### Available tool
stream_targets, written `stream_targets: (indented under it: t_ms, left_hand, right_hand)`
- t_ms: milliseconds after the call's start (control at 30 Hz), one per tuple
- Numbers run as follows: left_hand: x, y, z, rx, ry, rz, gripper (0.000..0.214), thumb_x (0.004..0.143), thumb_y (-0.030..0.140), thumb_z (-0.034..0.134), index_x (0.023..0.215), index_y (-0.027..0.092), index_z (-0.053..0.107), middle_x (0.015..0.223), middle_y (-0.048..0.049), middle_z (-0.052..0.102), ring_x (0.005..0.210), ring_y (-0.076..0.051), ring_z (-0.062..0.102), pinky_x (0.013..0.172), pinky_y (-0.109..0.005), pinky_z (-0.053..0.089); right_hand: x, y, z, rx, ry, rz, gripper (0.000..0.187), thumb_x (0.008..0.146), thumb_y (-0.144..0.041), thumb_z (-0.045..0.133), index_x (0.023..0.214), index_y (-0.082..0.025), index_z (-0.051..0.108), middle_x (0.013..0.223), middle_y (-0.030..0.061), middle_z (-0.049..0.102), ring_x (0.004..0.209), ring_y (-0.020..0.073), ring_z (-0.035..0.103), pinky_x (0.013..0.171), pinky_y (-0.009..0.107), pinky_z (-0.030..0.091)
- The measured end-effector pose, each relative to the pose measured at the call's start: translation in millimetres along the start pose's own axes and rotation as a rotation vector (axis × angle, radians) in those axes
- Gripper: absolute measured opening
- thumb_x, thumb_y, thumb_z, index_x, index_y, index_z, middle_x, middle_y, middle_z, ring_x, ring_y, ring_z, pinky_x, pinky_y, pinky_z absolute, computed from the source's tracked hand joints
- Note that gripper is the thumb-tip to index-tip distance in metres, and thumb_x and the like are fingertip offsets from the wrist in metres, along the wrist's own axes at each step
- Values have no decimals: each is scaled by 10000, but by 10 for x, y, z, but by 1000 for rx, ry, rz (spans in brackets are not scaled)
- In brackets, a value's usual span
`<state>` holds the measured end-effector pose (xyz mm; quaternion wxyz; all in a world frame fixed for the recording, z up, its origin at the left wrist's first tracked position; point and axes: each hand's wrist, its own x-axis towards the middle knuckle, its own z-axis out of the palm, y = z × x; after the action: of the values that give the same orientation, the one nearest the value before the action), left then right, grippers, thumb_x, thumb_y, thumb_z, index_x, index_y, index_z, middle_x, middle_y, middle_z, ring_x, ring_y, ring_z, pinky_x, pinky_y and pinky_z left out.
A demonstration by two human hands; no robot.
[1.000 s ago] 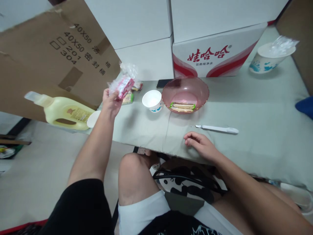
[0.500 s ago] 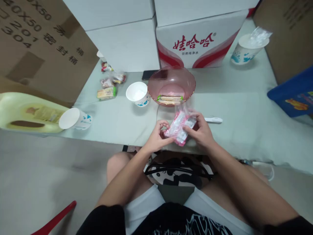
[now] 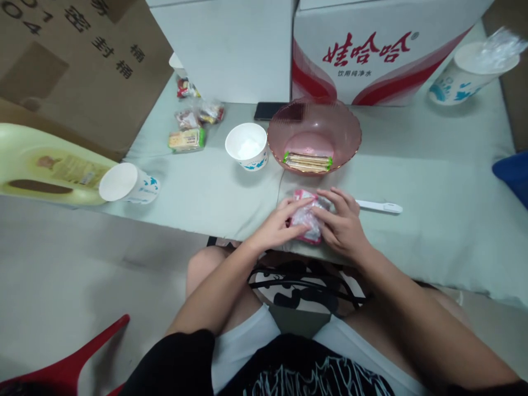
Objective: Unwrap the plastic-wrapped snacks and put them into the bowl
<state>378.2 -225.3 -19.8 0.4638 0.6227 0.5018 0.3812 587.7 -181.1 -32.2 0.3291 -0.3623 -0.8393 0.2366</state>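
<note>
A pink-and-clear plastic packet (image 3: 310, 224) lies at the table's near edge between my two hands; what is inside it cannot be made out. From the left side, my left hand (image 3: 280, 224) grips it, thumb and fingers over its top. My right hand (image 3: 344, 223) has its bent fingers on the packet's right side. Just beyond is a pink see-through bowl (image 3: 350, 132) with several thin sticks in green-ended wrappers (image 3: 308, 161) inside. To the right of my right hand lies a white plastic stick-like tool (image 3: 381, 207), its left end hidden behind the hand.
Left of the bowl stands a paper cup (image 3: 253, 160) with something white inside. Snack packets (image 3: 187, 140), another paper cup (image 3: 144, 187) and a yellow jug (image 3: 61, 170) are farther left. Cartons (image 3: 371, 60) line the back, with a dark phone (image 3: 268, 111) before them. A plastic-stuffed cup (image 3: 460, 80) stands back right.
The packet has gone from being held tilted up to lying flatter, low at the table edge. My left fingers have moved onto its top. The whole view has shifted a little.
</note>
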Motion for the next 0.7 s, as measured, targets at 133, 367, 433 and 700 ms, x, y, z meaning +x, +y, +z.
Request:
stream_targets:
  t_ms: [133,367,433,700]
  left_hand:
    - [-6,-75,75,132,153,28,488,909,433,651,1382,310,636,1397,-117,517,1362,-302,473,1180,-501,401]
    - [26,-123,121,27,163,-3,474,856,484,715,1278,271,694,1349,-116,502,1115,-236,598,877,-366,580]
    - [38,-101,91,-37,151,-13,399,881,503,683,1200,265,712,1297,-104,523,969,-182,622,748,-300,572]
    - [46,-134,-123,60,452,69,258,900,498,669,988,255,661,1036,-46,565,712,-112,533,580,-229,461]
  right_hand:
    - [-72,-39,61,-20,-59,-33,443,947,-334,541,1382,-290,607,1510,88,547,1457,354,396,1178,613,325]
    - [-1,-6,80,18,-19,-18,280,955,-344,575,1191,-303,719,1315,73,688,1254,309,572,1101,553,434]
    - [9,-33,73,-20,-6,-23,266,953,-321,579,1173,-322,727,1302,56,696,1246,309,566,1094,550,429]
    - [-44,260,-345,-267,213,195,331,885,-258,550,1186,-257,689,1189,123,686,1147,335,599,1022,530,443]
